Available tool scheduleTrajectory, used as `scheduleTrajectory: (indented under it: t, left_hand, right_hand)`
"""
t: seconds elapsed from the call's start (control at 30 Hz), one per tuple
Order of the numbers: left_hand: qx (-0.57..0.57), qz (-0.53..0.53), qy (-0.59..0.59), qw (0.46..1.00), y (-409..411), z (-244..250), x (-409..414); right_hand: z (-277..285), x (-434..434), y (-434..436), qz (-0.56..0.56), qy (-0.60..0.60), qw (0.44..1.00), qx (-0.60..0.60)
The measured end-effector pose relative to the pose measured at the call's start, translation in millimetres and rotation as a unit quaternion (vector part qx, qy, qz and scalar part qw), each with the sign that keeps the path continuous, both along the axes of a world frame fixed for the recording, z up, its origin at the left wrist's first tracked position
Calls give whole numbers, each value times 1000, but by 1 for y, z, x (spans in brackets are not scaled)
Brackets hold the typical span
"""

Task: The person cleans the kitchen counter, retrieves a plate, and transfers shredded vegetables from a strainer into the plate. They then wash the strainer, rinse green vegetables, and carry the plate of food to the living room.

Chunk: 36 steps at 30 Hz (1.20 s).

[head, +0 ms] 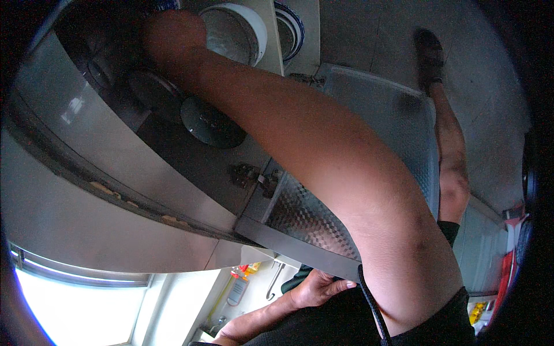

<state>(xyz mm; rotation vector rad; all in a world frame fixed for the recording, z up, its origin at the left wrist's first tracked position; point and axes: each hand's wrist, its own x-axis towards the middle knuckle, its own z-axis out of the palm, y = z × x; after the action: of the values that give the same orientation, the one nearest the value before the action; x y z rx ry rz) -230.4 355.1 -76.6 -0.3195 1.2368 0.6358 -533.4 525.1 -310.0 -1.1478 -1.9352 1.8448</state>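
My right arm reaches across the view into a dark cabinet, its hand (173,39) beside a pale basin (236,30). The fingers are hidden in shadow, so what they touch does not show. Below that forearm are a dark round lid (210,123) and another dark round piece of cookware (153,88), whose kind is unclear. A cabinet door (311,222) with patterned glass and a metal frame stands open at its hinge (266,184). My left hand (318,289) grips the frame's lower edge, thumb along it.
Blue-rimmed basins (298,32) stand past a pale panel edge (277,39). A second patterned-glass door (389,116) is open beside my bare leg (452,147) and dark shoe (428,54). A bright window (82,309) and a bottle (237,290) lie towards the lower left.
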Motion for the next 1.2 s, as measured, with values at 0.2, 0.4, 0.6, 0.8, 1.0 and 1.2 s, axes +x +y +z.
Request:
scheduleTrajectory:
  t: [0.2,0.4,0.6,0.8,1.0,1.2]
  left_hand:
    - [-11,-34,46,998,-17,-3,18]
    - [-6,-14,2,1000,-5,-5,5]
    - [-2,-25,-15,1000,-16,-7,13]
    - [0,-29,-19,999,-18,-7,13]
    - [4,-37,-7,999,-19,-5,14]
    - [-1,-3,62,998,-1,-7,0]
  right_hand:
    - [6,19,-12,95,-2,995,-21]
    - [19,-6,-27,271,58,959,55]
    - [16,-30,-44,288,53,956,24]
    - [17,-51,-51,107,23,920,-377]
    - [27,-37,-44,152,22,945,-288]
    - [38,-19,-21,216,40,970,-106]
